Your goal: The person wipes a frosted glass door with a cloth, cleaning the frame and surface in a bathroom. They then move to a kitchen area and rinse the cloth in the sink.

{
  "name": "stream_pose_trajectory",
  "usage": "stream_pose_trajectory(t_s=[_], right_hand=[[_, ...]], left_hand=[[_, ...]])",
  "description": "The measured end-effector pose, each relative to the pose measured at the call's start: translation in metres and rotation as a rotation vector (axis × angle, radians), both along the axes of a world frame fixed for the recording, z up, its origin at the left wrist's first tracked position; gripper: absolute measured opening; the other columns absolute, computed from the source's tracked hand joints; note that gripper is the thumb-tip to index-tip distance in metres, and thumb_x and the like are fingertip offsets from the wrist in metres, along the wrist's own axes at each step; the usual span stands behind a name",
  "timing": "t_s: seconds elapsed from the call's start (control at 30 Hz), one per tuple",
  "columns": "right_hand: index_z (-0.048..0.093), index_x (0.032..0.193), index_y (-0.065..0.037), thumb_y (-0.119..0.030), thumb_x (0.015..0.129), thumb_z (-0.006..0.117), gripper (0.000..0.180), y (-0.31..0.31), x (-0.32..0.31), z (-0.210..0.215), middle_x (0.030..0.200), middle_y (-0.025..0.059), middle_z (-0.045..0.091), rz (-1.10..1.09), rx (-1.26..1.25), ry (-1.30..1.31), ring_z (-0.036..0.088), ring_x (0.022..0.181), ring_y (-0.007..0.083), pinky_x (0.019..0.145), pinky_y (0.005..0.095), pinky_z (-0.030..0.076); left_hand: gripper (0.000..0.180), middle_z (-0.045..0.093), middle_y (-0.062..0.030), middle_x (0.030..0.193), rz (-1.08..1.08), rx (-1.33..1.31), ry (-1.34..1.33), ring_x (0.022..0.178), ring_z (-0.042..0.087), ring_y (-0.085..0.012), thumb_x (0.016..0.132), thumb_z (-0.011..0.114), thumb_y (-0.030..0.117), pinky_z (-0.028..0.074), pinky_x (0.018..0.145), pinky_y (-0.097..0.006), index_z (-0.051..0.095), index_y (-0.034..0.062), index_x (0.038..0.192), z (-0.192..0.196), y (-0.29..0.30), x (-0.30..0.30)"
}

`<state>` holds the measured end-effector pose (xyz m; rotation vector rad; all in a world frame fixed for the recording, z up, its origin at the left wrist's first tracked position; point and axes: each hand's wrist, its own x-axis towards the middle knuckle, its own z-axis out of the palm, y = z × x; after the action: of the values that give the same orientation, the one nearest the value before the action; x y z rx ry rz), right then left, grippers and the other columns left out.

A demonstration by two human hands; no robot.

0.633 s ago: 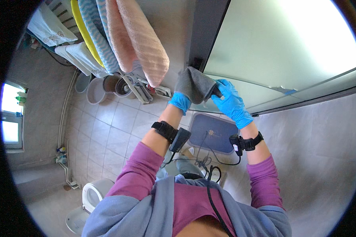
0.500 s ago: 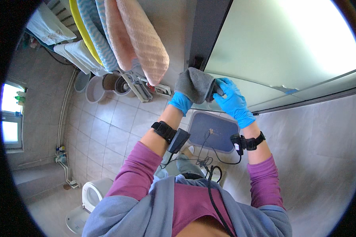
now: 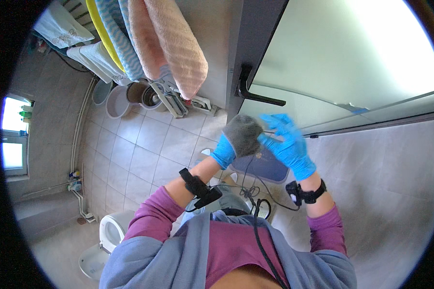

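A grey cloth (image 3: 243, 135) is bunched over the fingers of my left hand (image 3: 223, 151), which wears a blue glove. Only that glove's cuff and the back of the palm show; the cloth hides the fingers. My right hand (image 3: 290, 150), in a matching glove, is just right of the cloth with its fingers spread and slightly blurred. Its thumb tip comes up to the cloth's right edge; whether they touch I cannot tell. Beyond both hands, a black lever handle (image 3: 261, 98) sticks out from the dark door frame (image 3: 248, 36).
A frosted glass door panel (image 3: 323, 53) fills the upper right. Towels (image 3: 176, 45) hang at upper left above several buckets (image 3: 115, 106) and a mop (image 3: 171, 102). A blue-grey mat (image 3: 275, 168) lies below my hands. Cables (image 3: 250, 191) dangle before me; a toilet (image 3: 112, 231) stands lower left.
Both hands have drawn back toward me from the door handle, which is now uncovered. My right hand has let go of the cloth and its fingers have spread.
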<state>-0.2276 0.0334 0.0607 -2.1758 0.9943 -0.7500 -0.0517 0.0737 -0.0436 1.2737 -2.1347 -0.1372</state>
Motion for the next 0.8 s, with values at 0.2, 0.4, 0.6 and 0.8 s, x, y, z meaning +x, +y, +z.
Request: stream_pose_trajectory(t_s=[0.2,0.4,0.6,0.8], right_hand=[[0.062,0.115,-0.008,0.005,0.079,0.058,0.039,-0.006,-0.018,-0.021,0.1,0.0123,0.061,-0.213,0.054,-0.032,0.062,0.092,0.0264,0.083,0.0339,0.05],[0.064,0.108,-0.01,0.0,0.077,0.067,0.033,-0.067,-0.002,0.036,0.095,0.006,0.056,-0.248,-0.637,-0.152,0.06,0.086,0.0232,0.075,0.0306,0.052],[0.065,0.114,-0.016,-0.009,0.077,0.065,0.038,-0.104,0.055,0.05,0.091,0.0006,0.051,0.148,-1.017,0.217,0.056,0.088,0.0196,0.067,0.0313,0.055],[0.056,0.126,-0.012,-0.011,0.079,0.058,0.047,-0.124,0.047,0.041,0.113,0.003,0.054,0.377,-1.064,0.356,0.056,0.099,0.0204,0.08,0.0297,0.054]], left_hand=[[0.039,0.062,-0.0103,0.116,-0.124,0.807,1.267,0.108,0.058,-0.0246,0.092,0.061,0.033,0.049,0.089,-0.034,0.057,0.0054,0.119,0.047,0.01,-0.024],[0.04,0.066,-0.012,0.105,0.255,0.776,1.396,0.083,0.067,-0.0211,0.096,0.055,0.038,0.055,0.072,-0.032,0.056,0.0038,0.117,0.05,-0.009,0.007],[0.037,0.068,-0.0104,0.097,0.18,0.802,1.593,0.078,0.065,-0.018,0.096,0.055,0.036,0.052,0.068,-0.03,0.056,0.003,0.112,0.056,-0.035,0.021],[0.031,0.07,-0.012,0.091,0.237,0.782,1.573,0.077,0.066,-0.0201,0.095,0.057,0.032,0.053,0.071,-0.032,0.06,0.0023,0.106,0.055,-0.045,0.021]])
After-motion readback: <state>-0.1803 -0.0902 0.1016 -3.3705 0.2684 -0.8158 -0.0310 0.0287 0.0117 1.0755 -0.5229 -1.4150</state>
